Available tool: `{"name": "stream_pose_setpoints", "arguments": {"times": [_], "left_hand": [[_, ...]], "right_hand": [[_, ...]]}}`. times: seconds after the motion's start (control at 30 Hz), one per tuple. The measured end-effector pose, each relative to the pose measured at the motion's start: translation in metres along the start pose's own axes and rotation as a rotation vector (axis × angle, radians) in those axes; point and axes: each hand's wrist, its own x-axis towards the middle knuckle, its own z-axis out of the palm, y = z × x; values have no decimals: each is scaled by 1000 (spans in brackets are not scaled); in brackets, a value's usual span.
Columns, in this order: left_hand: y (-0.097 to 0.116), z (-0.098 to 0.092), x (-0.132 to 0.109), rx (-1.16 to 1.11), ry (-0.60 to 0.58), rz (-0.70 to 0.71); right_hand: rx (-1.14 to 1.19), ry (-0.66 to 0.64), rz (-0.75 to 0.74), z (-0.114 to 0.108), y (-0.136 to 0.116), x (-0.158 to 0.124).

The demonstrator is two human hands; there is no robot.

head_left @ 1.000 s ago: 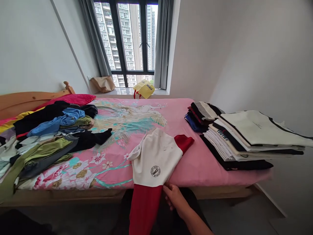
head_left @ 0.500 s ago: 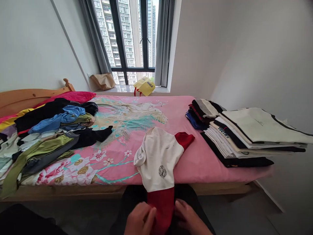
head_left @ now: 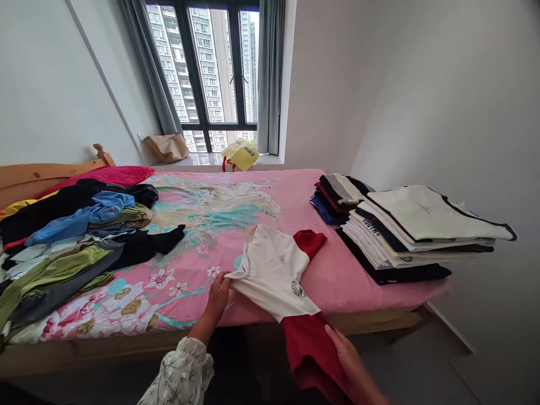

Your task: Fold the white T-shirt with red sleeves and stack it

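Observation:
A white and red shirt [head_left: 272, 270] lies partly on the bed's near side, with a dark round print on its white cloth. One short red end [head_left: 310, 243] points to the back right, and a longer red part [head_left: 306, 343] hangs over the bed's front edge. My left hand [head_left: 218, 295] is closed in a pinch on the shirt's left white edge, pulling it out to a point. Against the right side of the hanging red part, my right hand [head_left: 343, 354] grips the cloth; some of its fingers are hidden behind it.
Loose clothes [head_left: 84, 242] are heaped on the bed's left. On the right stand a stack of folded clothes [head_left: 405, 236] and a smaller pile [head_left: 337, 197]. A paper bag [head_left: 166, 147] and yellow bag [head_left: 240, 153] sit by the window.
My left hand has moved up and left from the hanging red part to the white edge. The red part has swung right with my right hand. The view has shifted slightly.

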Motion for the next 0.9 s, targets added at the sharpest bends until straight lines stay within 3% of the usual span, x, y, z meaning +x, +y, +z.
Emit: {"name": "stream_pose_setpoints", "arguments": {"times": [0.1, 0.17, 0.27, 0.4, 0.47, 0.57, 0.63, 0.7, 0.8, 0.9], "left_hand": [[5, 11, -31, 15, -112, -2], [6, 16, -51, 125, -149, -19], [1, 13, -68, 254, -110, -78], [-11, -11, -74, 249, -42, -137], [-14, -23, -76, 102, -60, -148], [-9, -37, -81, -389, -134, -240], [4, -43, -83, -701, -151, -342], [24, -48, -82, -903, -76, -393], [55, -50, -82, -968, 67, -394], [69, -45, -84, -773, -16, -343]], "right_hand": [[1, 93, 6, -46, -30, 5], [23, 48, 35, -64, -42, 9], [69, -56, 84, -73, -45, 12], [95, -67, 123, -74, -38, 8], [126, -38, 121, -72, -35, 4], [169, 5, 101, -70, -40, -1], [158, 23, 91, -69, -48, -3], [114, 15, 86, -70, -61, -5], [-26, 29, -3, -74, -86, -9], [-243, 166, -196, -79, -112, -18]]}}
